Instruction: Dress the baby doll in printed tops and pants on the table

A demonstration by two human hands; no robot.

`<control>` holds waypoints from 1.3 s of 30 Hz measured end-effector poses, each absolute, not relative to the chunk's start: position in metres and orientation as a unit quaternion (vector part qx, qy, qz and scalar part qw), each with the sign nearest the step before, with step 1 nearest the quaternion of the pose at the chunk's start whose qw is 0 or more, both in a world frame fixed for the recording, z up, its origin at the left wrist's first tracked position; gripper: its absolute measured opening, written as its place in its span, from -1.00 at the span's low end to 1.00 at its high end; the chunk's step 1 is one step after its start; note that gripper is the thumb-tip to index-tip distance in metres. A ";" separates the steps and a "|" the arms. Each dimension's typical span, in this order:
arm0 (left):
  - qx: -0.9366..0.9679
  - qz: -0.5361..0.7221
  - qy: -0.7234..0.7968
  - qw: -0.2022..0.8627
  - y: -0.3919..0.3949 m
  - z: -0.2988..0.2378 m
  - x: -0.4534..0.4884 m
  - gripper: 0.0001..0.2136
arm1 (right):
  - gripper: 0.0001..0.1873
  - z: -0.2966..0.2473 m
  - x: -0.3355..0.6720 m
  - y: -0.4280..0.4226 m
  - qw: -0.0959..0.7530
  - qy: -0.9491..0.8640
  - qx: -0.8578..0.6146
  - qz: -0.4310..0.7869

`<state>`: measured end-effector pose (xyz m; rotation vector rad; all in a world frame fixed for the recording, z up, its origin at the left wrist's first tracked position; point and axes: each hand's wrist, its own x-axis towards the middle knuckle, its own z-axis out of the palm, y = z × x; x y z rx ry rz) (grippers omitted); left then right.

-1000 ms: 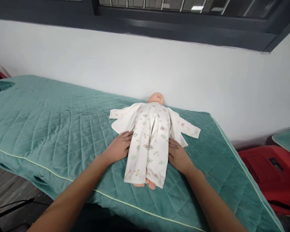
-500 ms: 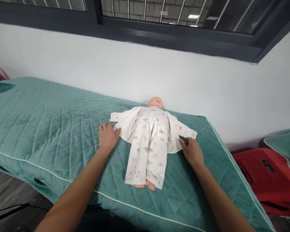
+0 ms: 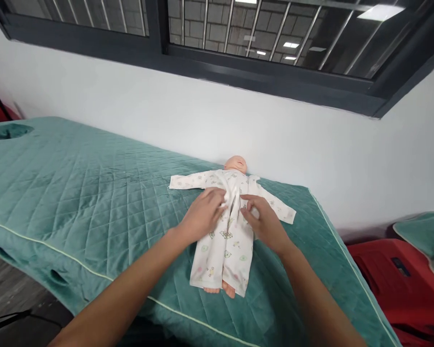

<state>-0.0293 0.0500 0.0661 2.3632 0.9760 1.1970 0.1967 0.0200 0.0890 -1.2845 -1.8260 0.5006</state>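
Clock set on the doll's middle, 12 toward the wall. Surface: bed point(image 3: 112, 202) under a quilted green cover, a hole point(image 3: 10, 131) through it near 10. White wall point(image 3: 159, 111) at 12, dark window frame point(image 3: 235, 72) above, metal bars point(image 3: 229, 26) behind the glass. Floor point(image 3: 18, 284) at 8; red plastic piece point(image 3: 390, 270) at 4, green cloth point(image 3: 425, 236) over part of it.

Edges: bed meets wall from 10 to 2; pale-piped near edge runs 9 to 6, side edge 2 to 5. Widest stretch of cover, 8 to 11; narrower strip at 3.

Doll point(image 3: 236, 164) on its back near the wall, head at 12, toes at 6. White printed jacket point(image 3: 280, 208), sleeves at 10 and 2; matching trousers point(image 3: 217, 262).

Left hand point(image 3: 204, 214) at 10, fingers curled at the jacket front; grip unclear. Right hand point(image 3: 265, 224) at 3, thumb and forefinger tips apart by the cloth; cannot tell if it pinches any.
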 end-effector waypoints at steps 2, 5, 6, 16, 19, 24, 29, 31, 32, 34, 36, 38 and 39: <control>0.853 0.390 0.315 0.144 0.046 0.060 -0.030 -0.88 | -0.82 0.089 0.190 0.015 0.417 -0.734 -0.506 0.178; 0.809 0.440 0.341 0.189 0.054 0.048 -0.036 -0.86 | -0.82 0.081 0.200 0.023 0.536 -0.622 -0.536 0.197; 0.781 0.463 0.364 0.208 0.061 0.045 -0.037 -0.84 | -0.82 0.076 0.206 0.030 0.584 -0.556 -0.552 0.211; 0.768 0.385 0.433 0.272 0.146 0.075 0.020 -0.74 | -0.69 0.054 0.220 0.103 0.616 -0.387 -0.576 0.373; 0.760 0.396 0.417 0.304 0.165 0.091 0.033 -0.78 | -0.60 0.075 0.214 0.110 0.574 -0.476 -0.538 0.394; 0.664 0.431 0.531 0.301 0.198 0.094 0.036 -0.85 | -0.64 0.094 0.208 0.132 0.558 -0.478 -0.574 0.363; 0.698 0.380 0.510 0.330 0.203 0.082 0.032 -0.83 | -0.65 0.086 0.198 0.148 0.458 -0.529 -0.672 0.241; 0.707 0.372 0.491 0.348 0.201 0.082 0.031 -0.84 | -0.59 0.084 0.194 0.150 0.423 -0.547 -0.683 0.236; 0.710 0.367 0.486 0.353 0.200 0.082 0.030 -0.86 | -0.57 0.083 0.193 0.150 0.412 -0.552 -0.685 0.236; 0.718 0.354 0.484 0.352 0.201 0.084 0.030 -0.91 | -0.57 0.083 0.193 0.150 0.397 -0.557 -0.692 0.231; 0.735 0.338 0.485 0.331 0.202 0.085 0.030 -0.90 | -0.62 0.083 0.194 0.150 0.388 -0.553 -0.706 0.212; 0.757 0.330 0.483 0.291 0.204 0.084 0.032 -0.85 | -0.69 0.081 0.195 0.150 0.378 -0.548 -0.723 0.183; 0.766 0.332 0.479 0.271 0.204 0.083 0.033 -0.84 | -0.72 0.081 0.195 0.151 0.374 -0.547 -0.730 0.168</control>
